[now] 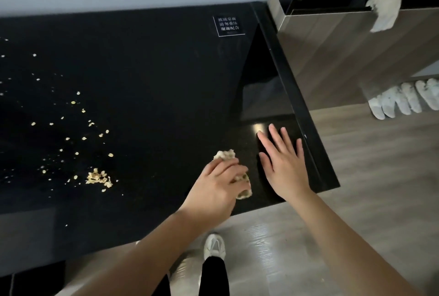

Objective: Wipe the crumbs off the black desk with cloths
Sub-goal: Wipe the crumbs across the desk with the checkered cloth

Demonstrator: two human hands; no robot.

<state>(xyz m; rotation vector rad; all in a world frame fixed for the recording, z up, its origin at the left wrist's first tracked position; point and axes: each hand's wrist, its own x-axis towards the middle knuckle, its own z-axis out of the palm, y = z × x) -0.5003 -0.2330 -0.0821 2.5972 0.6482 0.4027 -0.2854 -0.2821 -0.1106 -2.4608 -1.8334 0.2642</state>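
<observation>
I am pressing my left hand (pixel 219 182) down on a crumpled beige cloth (pixel 237 177), fingers curled over it and gripping it against the black desk (pixel 154 70). The cloth is bunched under my palm, with one tuft sticking out beyond my knuckles and another edge showing past my fingertips on the side toward my right hand. My left forearm is reaching in from below, angled up and to the right, wrist slightly bent.

My right hand (pixel 283 165) is lying flat just beside the left, palm down, fingers spread and straight, holding nothing. It is resting near the desk's right edge, close to the front corner, and my right arm is stretching in from the lower right.

The crumbs (pixel 98 178) are sitting well to the left of my left hand: one small heap nearest it, and loose flakes scattering farther left and away from me across the desk. Beyond my right hand, toward the far edge, a small label with white lettering (pixel 228 26) is sticking to the desk. Below my arms, a white shoe (pixel 214 247) is standing on the wooden floor (pixel 356 165).
</observation>
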